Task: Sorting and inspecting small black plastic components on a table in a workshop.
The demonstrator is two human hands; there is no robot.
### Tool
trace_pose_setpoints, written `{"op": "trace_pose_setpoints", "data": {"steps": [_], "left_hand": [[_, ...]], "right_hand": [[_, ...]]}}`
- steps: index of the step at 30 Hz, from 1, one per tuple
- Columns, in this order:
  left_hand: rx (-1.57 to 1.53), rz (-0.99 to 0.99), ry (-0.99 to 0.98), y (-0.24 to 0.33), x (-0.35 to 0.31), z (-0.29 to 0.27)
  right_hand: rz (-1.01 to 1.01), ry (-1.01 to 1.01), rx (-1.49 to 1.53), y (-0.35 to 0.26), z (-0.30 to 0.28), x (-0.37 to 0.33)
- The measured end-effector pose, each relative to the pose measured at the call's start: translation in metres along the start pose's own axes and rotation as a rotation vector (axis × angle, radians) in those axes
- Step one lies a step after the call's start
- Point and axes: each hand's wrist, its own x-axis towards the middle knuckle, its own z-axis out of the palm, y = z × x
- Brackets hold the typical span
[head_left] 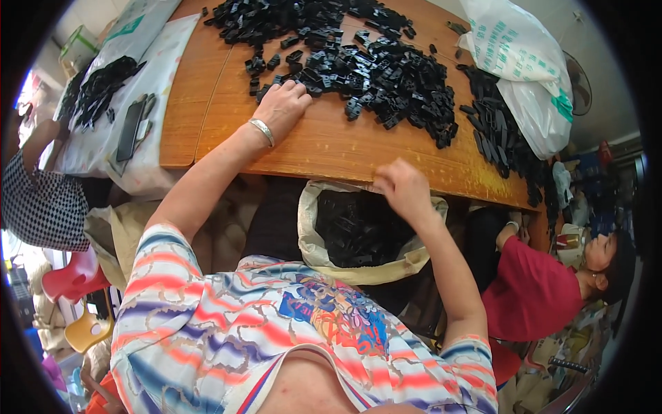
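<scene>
My left hand [284, 103], with a silver bangle on its wrist, rests at the near left edge of a big heap of small black plastic parts [396, 83] on the wooden table. Its fingers are curled down against the tabletop beside the nearest parts; what they hold, if anything, is hidden. Off the table's front edge, my right hand [407, 188] hangs over the right side of an open, pale woven sack [309, 241]. Those fingers are bent together and slightly blurred, and nothing nameable shows in them. More black parts [362, 231] lie inside the sack.
A white plastic bag [524, 83] and long black parts [493, 134] lie at the table's right. On the left, a cloth-covered surface holds a phone [131, 131] and a dark bundle [103, 86]. A person in a red shirt [534, 293] sits close by on the right.
</scene>
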Motion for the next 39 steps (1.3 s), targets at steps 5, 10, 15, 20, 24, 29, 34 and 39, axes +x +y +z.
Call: {"op": "trace_pose_setpoints", "data": {"steps": [5,10,15,20,24,29,34,39], "left_hand": [[-0.418,-0.122,0.077,0.033,0.016,0.004],[-1.301,-0.629,0.049,0.080,0.016,0.029],[-0.846,-0.439,0.101,0.090,0.007,0.025],[-0.731,-0.373,0.068,0.087,-0.001,0.023],[-0.859,-0.342,0.064,0.080,0.002,0.021],[-0.787,-0.253,0.014,0.080,-0.005,0.025],[-0.748,-0.250,0.030,0.081,-0.004,0.027],[-0.796,-0.306,0.012,0.083,-0.006,0.027]], "right_hand": [[0.146,0.248,-0.134,0.044,0.007,0.067],[0.104,0.119,-0.183,0.056,0.012,0.087],[0.180,0.041,0.136,0.057,0.011,0.067],[0.487,-0.029,0.528,0.042,0.010,0.053],[0.515,-0.019,0.419,0.045,0.002,0.054],[0.214,0.036,-0.053,0.039,0.004,0.042],[0.183,0.134,0.107,0.011,0.008,0.046],[0.065,0.163,0.130,-0.010,0.030,0.058]]}}
